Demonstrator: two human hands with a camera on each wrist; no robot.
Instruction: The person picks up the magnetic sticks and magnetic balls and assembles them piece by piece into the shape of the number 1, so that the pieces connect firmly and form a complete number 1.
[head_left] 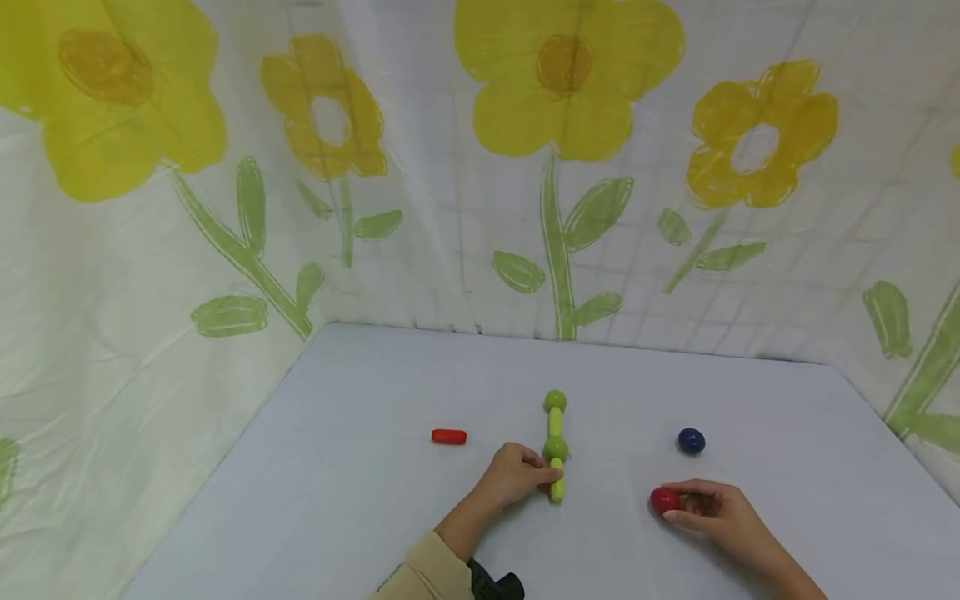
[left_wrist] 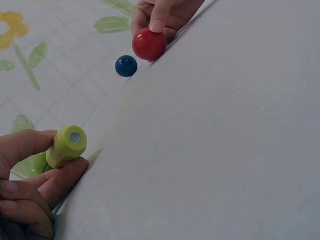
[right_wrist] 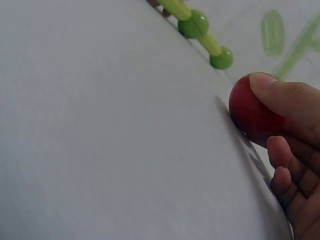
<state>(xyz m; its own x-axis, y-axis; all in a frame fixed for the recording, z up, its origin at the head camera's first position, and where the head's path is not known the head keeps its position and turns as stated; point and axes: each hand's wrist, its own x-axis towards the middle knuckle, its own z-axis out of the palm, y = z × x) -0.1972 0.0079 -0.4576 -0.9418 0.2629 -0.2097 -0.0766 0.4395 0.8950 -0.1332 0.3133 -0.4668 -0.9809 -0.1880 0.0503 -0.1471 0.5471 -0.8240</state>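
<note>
Down at the bottom edge of the head view, there's a beige sleeve (head_left: 427, 571) with a black thing (head_left: 497, 585) next to it, cut off by the frame. Just past that, the left hand (head_left: 517, 473) has a yellow-green rod (head_left: 557, 493) pinched between thumb and fingers, so the gap is only as wide as the rod. Off to the right, the right hand (head_left: 712, 510) grips a red ball (head_left: 664, 500), thumb on one side and fingers on the other. Can't really tell if the ball touches the surface (head_left: 360, 517).

That rod is the near end of a straight chain: next comes a green ball (head_left: 555, 448), then a second rod (head_left: 555, 422), then another green ball (head_left: 555, 401) at the far end. A blue ball (head_left: 692, 442) sits a bit beyond the red one, not touching it. Left of the chain, a short red rod (head_left: 448, 437) lies sideways on its own. Way at the back hangs a white curtain (head_left: 442, 217) with big yellow flowers.
</note>
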